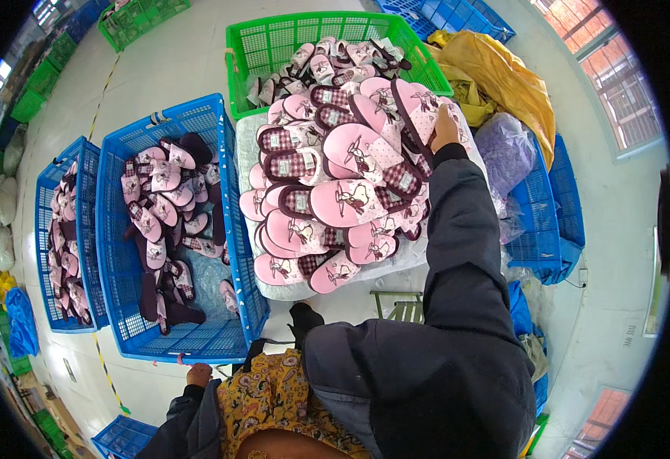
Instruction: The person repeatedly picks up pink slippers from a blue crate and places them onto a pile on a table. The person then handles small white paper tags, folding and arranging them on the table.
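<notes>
My right hand rests flat on a pink slipper at the pile's far right edge; I should grip it alone. My left hand, near the pile's closest blue crate, looks empty.

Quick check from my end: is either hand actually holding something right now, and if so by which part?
Right hand rests on a pink slipper at the pile's far right, by its edge; a closed grip cannot be told. Left hand hangs low, holding nothing.

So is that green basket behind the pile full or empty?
Partly filled. The green basket holds pink slippers on its right side, while bare mesh shows on its left.
</notes>
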### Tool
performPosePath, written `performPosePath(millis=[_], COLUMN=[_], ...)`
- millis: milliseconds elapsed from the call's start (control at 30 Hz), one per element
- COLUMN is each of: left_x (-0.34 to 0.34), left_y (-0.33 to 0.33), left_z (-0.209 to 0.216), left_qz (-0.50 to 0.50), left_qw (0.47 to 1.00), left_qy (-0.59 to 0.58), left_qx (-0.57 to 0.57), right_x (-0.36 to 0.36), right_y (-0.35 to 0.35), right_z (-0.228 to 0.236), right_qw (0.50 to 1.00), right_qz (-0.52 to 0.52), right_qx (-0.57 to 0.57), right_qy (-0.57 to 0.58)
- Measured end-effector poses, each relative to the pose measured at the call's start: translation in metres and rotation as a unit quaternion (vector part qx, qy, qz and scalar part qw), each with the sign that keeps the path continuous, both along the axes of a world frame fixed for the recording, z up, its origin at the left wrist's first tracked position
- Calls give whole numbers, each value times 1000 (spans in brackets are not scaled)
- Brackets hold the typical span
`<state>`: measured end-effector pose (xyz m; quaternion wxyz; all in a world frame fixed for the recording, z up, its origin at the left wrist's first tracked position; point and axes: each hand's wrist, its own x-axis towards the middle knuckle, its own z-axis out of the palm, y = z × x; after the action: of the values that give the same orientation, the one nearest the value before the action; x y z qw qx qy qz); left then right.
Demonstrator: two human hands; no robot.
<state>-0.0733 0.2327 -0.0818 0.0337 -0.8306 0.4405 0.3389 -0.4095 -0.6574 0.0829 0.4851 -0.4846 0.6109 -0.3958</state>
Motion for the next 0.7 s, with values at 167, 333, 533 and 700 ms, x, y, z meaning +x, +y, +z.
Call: performPosePath(millis=[167, 333, 533, 700], left_x=[-10, -2, 22, 96], left_y=[18, 50, 4, 47], left_z=[-43, -100, -44, -74], left_qz=[-124, -153, 70, 371], left_qw=[991, 987, 996, 925], left_qy=[-44, 14, -19, 12], left_qx=[-10, 41, -54, -78], right_x=[-4, 119, 219, 302], right_y=[16, 181, 421, 538], right_z=[30, 101, 57, -37], right_qw=[927, 963, 897, 845], right_qz=[-144, 75, 378, 501], right_qx=[-235, -209, -229, 183], right_qy=[256, -152, -28, -41])
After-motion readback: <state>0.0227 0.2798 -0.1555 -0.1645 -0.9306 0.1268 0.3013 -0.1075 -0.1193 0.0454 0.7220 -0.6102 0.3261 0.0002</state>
